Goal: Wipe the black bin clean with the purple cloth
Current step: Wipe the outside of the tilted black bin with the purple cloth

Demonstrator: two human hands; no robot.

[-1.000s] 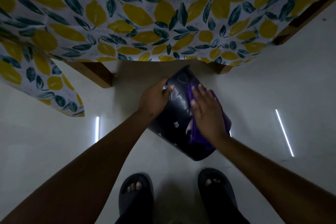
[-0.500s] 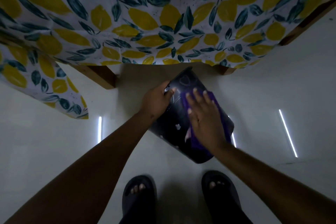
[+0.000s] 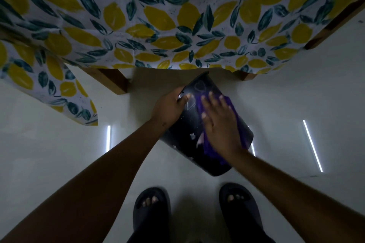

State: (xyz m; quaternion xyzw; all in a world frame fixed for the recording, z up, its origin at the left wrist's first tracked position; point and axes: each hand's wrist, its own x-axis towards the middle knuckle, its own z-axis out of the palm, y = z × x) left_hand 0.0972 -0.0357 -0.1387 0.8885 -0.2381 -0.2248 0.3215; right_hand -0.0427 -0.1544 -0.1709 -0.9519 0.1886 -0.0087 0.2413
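The black bin (image 3: pixel 189 130) is tilted on its side above the pale floor, its mouth pointing away under the table edge. My left hand (image 3: pixel 167 108) grips its left side near the rim, thumb on the glossy wall. A purple cloth (image 3: pixel 231 104) lies on the bin's upper side, and my right hand (image 3: pixel 219 124) presses flat on it with fingers spread. Most of the cloth is hidden under that hand. Small pale specks show on the bin's wall near its base.
A table draped in a yellow-lemon-print cloth (image 3: pixel 177 25) fills the top of the view, with wooden legs (image 3: pixel 110 81) at the left and right. My feet in dark sandals (image 3: pixel 152 213) stand on the glossy floor just below the bin.
My right hand has slid the cloth a little along the bin's side toward its rim. The left hand keeps its grip, and the bin has barely shifted.
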